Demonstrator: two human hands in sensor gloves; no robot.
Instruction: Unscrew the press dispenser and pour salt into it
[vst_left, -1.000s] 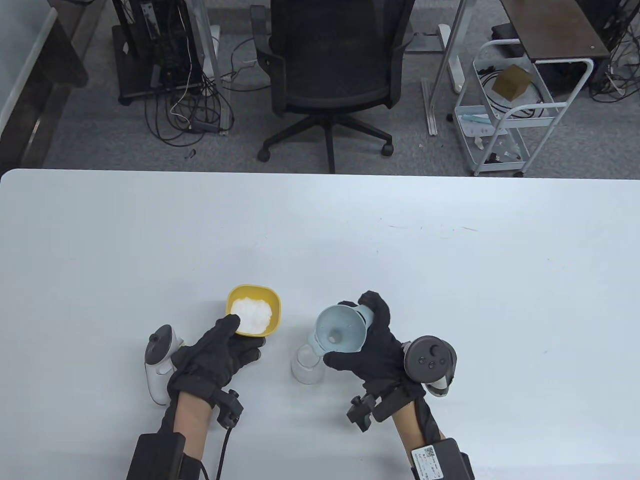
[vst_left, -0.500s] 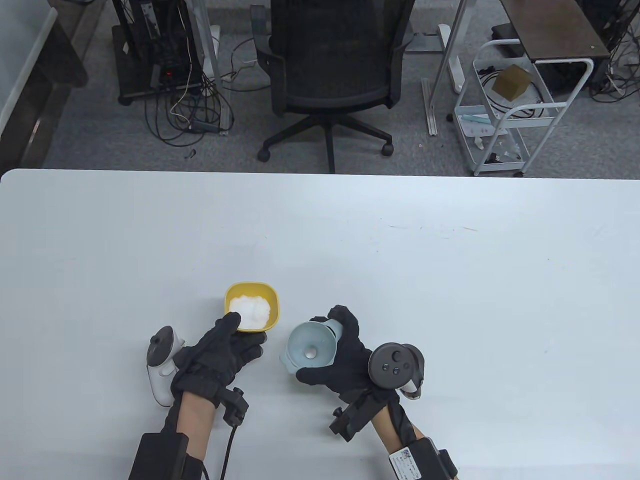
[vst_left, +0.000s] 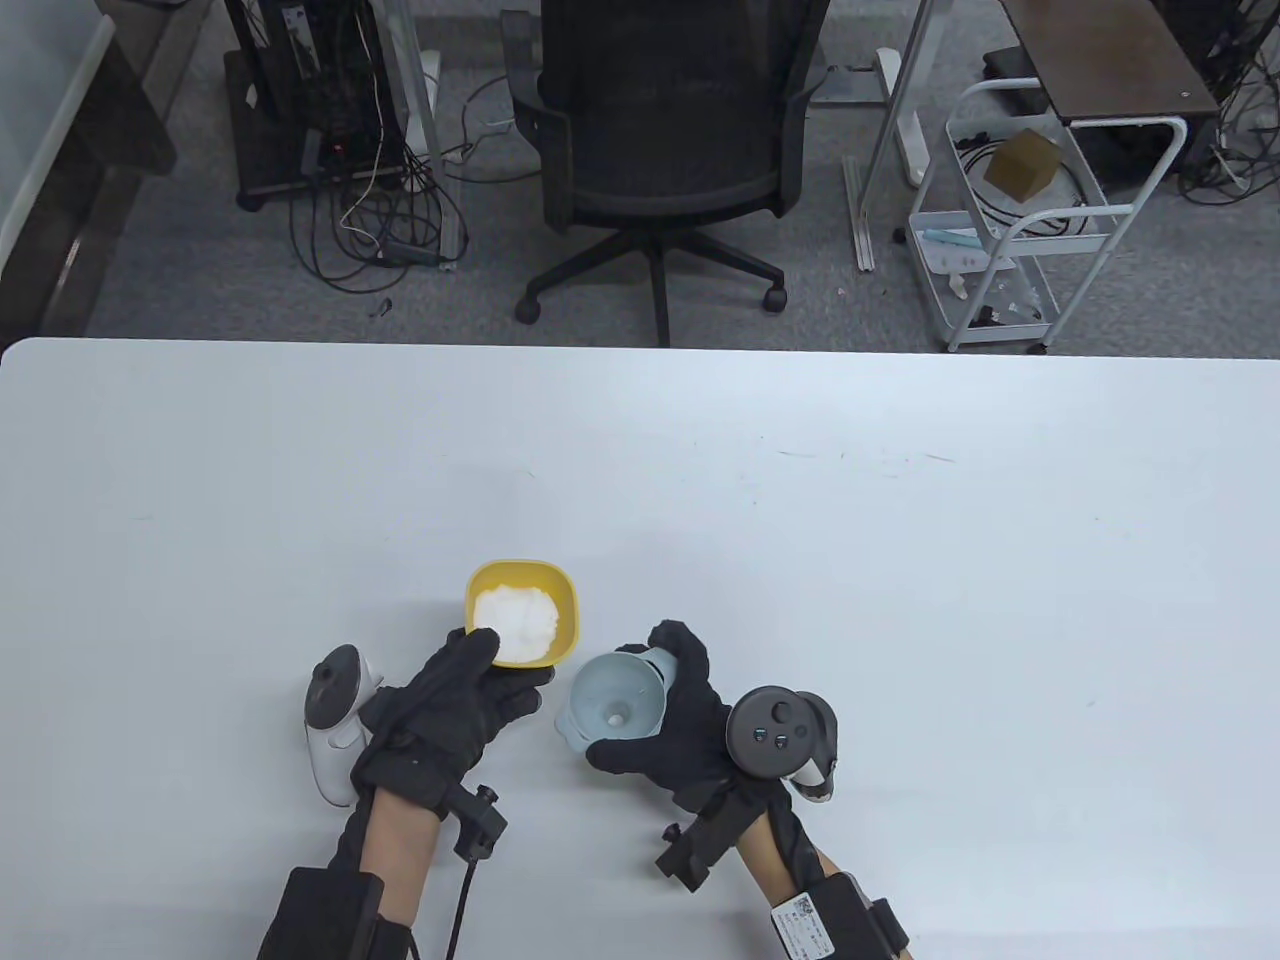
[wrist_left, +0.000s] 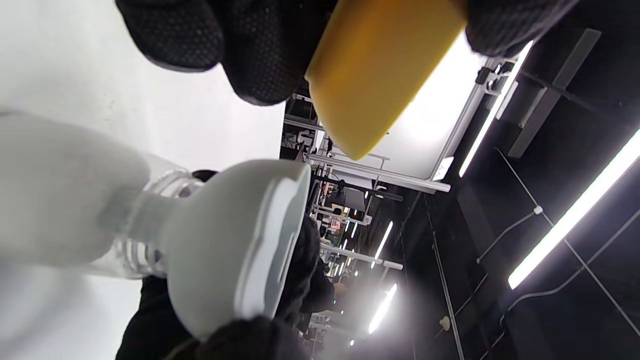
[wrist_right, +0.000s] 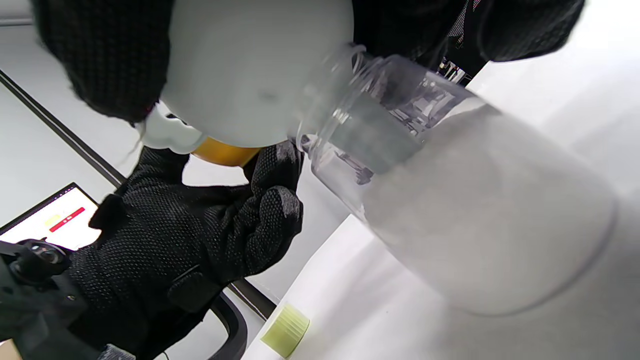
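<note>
Hands (vst_left: 470, 695) ready to pour
Left hand grips the salt bowl (vst_left: 522, 612), just left of the funnel (vst_left: 617, 699); right hand (vst_left: 690, 735) grips the funnel on the bottle (wrist_right: 450, 210).

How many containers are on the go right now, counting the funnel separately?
2, plus the funnel. The yellow bowl of salt is held by the left hand. The clear bottle stands under the funnel, which the right hand steadies in its neck. No others visible.
</note>
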